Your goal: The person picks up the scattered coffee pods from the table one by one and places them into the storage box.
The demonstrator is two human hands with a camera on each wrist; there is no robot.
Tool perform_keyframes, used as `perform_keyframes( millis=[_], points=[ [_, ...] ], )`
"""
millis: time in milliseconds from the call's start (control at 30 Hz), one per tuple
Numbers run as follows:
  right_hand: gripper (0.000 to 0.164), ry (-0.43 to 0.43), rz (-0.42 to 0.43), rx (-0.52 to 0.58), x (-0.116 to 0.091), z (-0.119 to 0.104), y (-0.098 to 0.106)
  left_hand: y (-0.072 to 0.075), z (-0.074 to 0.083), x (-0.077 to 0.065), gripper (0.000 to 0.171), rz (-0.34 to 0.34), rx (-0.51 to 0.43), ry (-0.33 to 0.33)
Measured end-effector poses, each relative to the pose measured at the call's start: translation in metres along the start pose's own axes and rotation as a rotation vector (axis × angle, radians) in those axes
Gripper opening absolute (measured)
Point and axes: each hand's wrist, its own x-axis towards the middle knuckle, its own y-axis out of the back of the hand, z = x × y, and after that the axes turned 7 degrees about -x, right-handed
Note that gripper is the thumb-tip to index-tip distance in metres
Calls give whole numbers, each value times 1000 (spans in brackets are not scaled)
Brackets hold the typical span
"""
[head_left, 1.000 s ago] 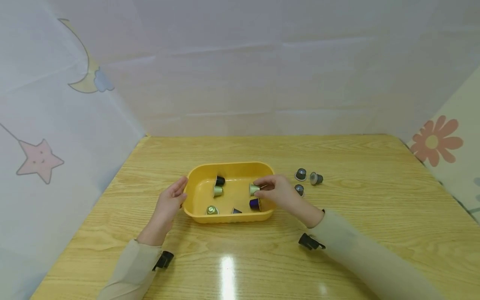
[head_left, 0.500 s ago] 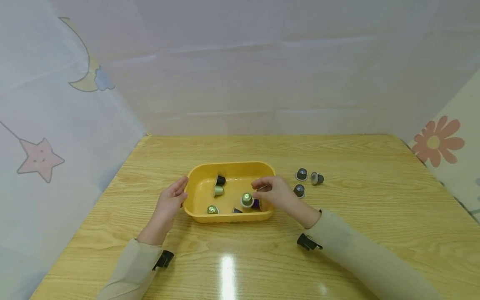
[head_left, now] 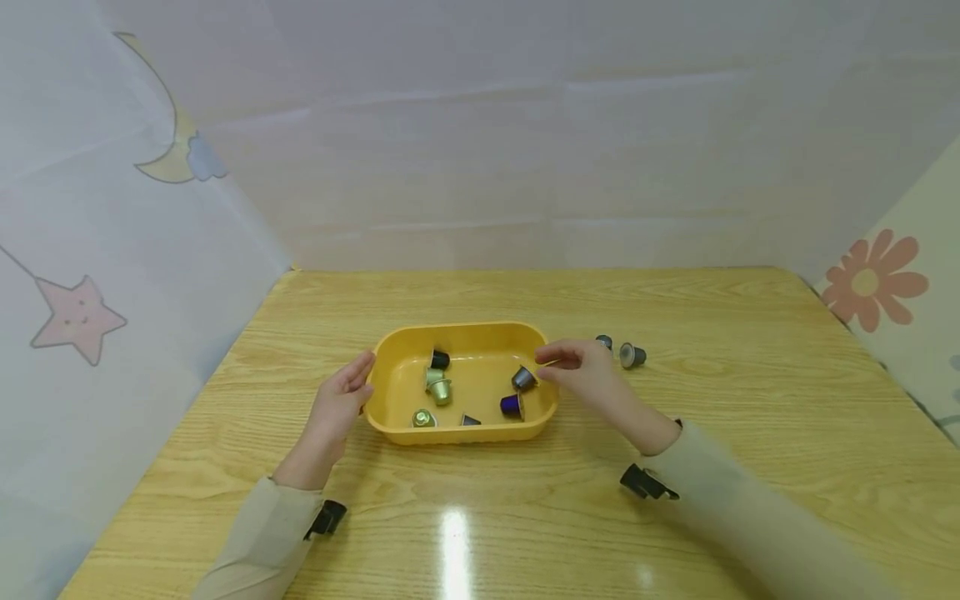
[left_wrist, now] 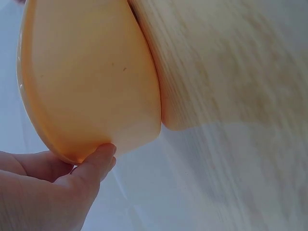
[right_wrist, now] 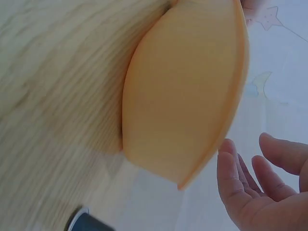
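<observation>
A yellow plastic tub point(head_left: 461, 435) stands on the table, with several coffee capsules inside. My left hand point(head_left: 339, 404) grips its left end; in the left wrist view the thumb point(left_wrist: 98, 161) lies on the outer wall at the rim. My right hand point(head_left: 581, 375) is over the right rim, fingers and thumb apart and holding nothing, as the right wrist view shows. Close to its fingertips a grey capsule point(head_left: 523, 379) lies in the tub, above a dark blue capsule point(head_left: 512, 406). Farther left are a light green capsule point(head_left: 441, 392), another green capsule point(head_left: 423, 418) and a black capsule point(head_left: 440, 359).
Right of the tub, a dark grey capsule point(head_left: 632, 356) lies on the wooden table point(head_left: 712, 333), with another dark capsule point(head_left: 604, 341) partly behind my right hand. A patterned cloth wall point(head_left: 480, 167) closes off the back and sides.
My right hand has let go of the light green capsule, which has ended up farther left in the tub. The hand has then moved right to the rim. My left hand has stayed put.
</observation>
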Motion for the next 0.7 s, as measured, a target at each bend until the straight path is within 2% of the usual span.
perform_keyframes(
  millis=[200,400,700],
  points=[
    [28,-54,37,-35,-7,5,21,1,0,1,54,11,6,3],
    [30,-52,71,-66,-12,12,38,1,0,1,54,15,4,8],
    [31,-63,116,-117,-19,26,52,1,0,2,54,9,0,10]
  ],
)
